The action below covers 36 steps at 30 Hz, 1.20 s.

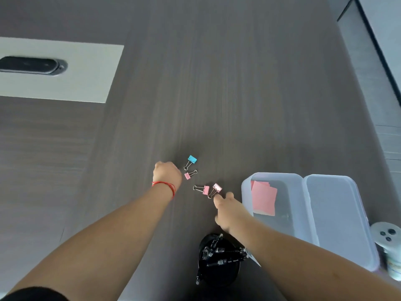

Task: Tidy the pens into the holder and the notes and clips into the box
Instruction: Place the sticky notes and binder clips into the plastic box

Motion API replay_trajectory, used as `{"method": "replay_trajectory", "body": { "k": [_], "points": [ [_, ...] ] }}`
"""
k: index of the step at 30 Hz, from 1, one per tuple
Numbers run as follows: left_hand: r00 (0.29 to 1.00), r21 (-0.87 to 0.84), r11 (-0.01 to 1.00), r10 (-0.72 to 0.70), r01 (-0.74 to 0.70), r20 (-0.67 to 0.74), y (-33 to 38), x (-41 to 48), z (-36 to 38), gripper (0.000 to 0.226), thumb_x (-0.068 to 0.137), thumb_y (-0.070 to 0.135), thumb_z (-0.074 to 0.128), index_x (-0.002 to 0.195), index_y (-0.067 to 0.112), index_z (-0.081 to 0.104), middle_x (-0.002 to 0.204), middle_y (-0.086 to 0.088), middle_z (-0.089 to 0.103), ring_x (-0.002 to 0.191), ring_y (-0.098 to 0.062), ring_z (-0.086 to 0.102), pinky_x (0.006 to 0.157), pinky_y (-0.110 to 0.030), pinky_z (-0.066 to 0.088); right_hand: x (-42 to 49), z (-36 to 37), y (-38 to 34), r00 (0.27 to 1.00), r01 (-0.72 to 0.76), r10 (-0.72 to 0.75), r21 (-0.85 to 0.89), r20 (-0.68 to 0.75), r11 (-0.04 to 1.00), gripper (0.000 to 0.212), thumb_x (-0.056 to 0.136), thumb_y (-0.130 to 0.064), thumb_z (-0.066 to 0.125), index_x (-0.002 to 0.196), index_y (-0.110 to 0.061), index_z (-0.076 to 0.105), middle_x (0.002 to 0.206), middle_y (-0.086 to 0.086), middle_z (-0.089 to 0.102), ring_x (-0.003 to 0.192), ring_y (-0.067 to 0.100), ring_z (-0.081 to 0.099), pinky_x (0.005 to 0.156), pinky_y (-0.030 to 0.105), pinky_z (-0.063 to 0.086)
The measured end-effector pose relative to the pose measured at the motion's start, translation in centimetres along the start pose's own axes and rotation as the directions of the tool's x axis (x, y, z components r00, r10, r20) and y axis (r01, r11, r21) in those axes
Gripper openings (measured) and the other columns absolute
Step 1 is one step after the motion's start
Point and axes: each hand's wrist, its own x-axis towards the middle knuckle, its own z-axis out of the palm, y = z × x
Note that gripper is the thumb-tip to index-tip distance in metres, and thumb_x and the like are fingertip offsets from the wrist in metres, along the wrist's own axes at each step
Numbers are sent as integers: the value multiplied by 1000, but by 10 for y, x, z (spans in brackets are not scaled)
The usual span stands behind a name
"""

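Four clips [201,178] on desk [217,94], left of open box [282,177] holding notes [263,197]. Left hand [166,173] clenched, contents unclear. Right hand [227,209] fingers loose, empty, beside nearest clip. Pens in holder [219,259].

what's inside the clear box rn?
Pink notes lie in the box at its far left end. The rest of its floor looks bare; no clips inside. The right arm covers the near-left corner. The lid lies open beside it.

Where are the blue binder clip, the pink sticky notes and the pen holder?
blue binder clip [192,159], head view, on its blue body.
pink sticky notes [263,197], head view, middle of the top sheet.
pen holder [202,246], head view, on its black rim.
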Motion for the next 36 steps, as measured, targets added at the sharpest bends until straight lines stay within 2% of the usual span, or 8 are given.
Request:
{"method": "replay_trajectory", "body": {
  "k": [6,11,15,20,23,30,33,36],
  "points": [
    [993,126,986,104,-110,55,17,0,1,22,90,10,46,97,13,67,112,-8,66,103,-27,63,73,-28,44,-49,-49,-2,973,165,-130,178,-193,970,30,87,-16,58,116,-14,52,112,10,46,64,24,49,68,32,46],
    [953,210,934,301,-290,-22,15,2,25,31,90,27,55,105,1,64,117,-16,51,109,-34,52,95,-37,46,-87,-99,66,911,112,83,437,-403,892,15,86,-18,57,96,-28,51,100,-1,44,81,23,54,71,29,41],
    [952,297,909,305,-292,0,19,-5,35,33,93,23,53,120,5,54,126,-12,43,114,-30,45,97,-39,47,-59,-66,116,926,-152,304,517,-225,843,20,82,-12,59,100,-21,54,103,5,47,78,26,55,50,26,45],
    [944,346,886,331,-310,-1,21,-2,38,29,93,11,49,120,4,52,124,-15,47,113,-32,46,93,-40,47,-19,-22,113,966,-179,227,315,-123,932,39,92,-14,51,131,-14,45,133,13,39,106,34,53,92,38,49],
    [948,381,876,318,-296,6,23,4,38,28,90,9,51,117,2,54,119,-18,52,110,-34,50,92,-39,47,-12,-17,109,955,-160,244,393,-171,905,40,91,-16,53,131,-16,46,133,17,41,108,38,55,88,40,51],
    [968,-26,969,244,-246,-61,51,-23,17,9,81,8,59,80,0,63,83,-10,63,81,-32,62,67,-30,43,-63,-28,125,947,-105,237,487,-218,867,42,90,-34,57,130,-33,43,135,4,37,109,27,57,94,35,48],
    [808,-131,798,579,-589,-108,108,-71,9,3,80,9,61,77,8,61,73,-3,54,66,-13,47,67,-22,36,-93,-27,140,935,-136,287,536,-209,833,48,89,-36,60,133,-36,42,135,1,39,110,25,57,91,34,48],
    [580,-47,591,801,-805,146,163,-107,29,6,79,7,57,75,10,62,77,0,50,74,-17,47,68,-21,32,-111,-22,146,937,-133,300,612,-180,779,45,88,-37,62,129,-36,45,130,0,42,96,21,59,86,32,49]
  ]
}}
